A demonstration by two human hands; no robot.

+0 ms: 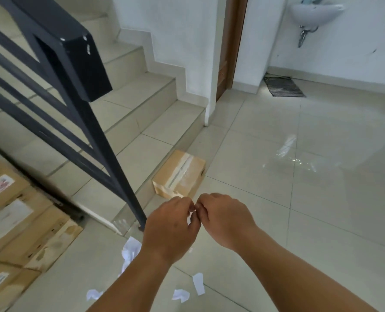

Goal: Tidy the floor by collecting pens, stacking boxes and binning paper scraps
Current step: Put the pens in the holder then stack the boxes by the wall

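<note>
Left hand (pixel 169 224), right hand (pixel 225 219): raised over the floor (pixel 322 221) at near centre, knuckles up, meeting tip to tip. Fingers (pixel 184 202) of both curled in narrow, thumbs and forefingers pressed together; whether a scrap is pinched between them cannot be told.

Paper scraps, white, on the floor below the forearms: one crumpled piece (pixel 130 248) near the railing post, one flat strip (pixel 198 283), one folded piece (pixel 180 294) just left of the strip, one more (pixel 93 294) at near left.

Cardboard box (pixel 179 174), taped along its top: on the floor, against the bottom stair (pixel 124 172), just beyond the hands.

Stacked boxes (pixel 18 221), labelled: at near left, behind the black railing (pixel 74 86).

Clear plastic wrap (pixel 292 154): on the floor, right, well apart from the hands.

Striped mat (pixel 283 86), wall sink (pixel 315 12), brown door (pixel 229 41): far right.
</note>
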